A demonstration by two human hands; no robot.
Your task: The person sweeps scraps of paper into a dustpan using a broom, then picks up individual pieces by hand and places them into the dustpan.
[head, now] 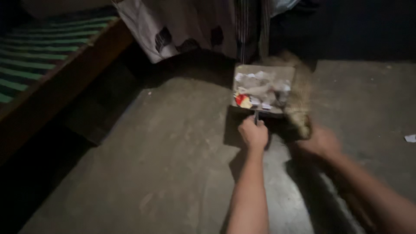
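Dim light falls on a bare concrete floor (173, 164) beside a wooden bed frame (65, 82) with a green-striped mattress (39, 47) and a patterned curtain (186, 26) hanging behind. Seen from the head camera, the left hand (254, 133) is clamped on the handle of a dustpan (262, 89) resting on the floor, already heaped with crumpled paper scraps (260, 89). The right hand (323, 141), blurred, grips a straw broom (301, 108) just beside the pan. Most litter appears gathered; one white scrap (410, 138) lies well apart at the right edge.
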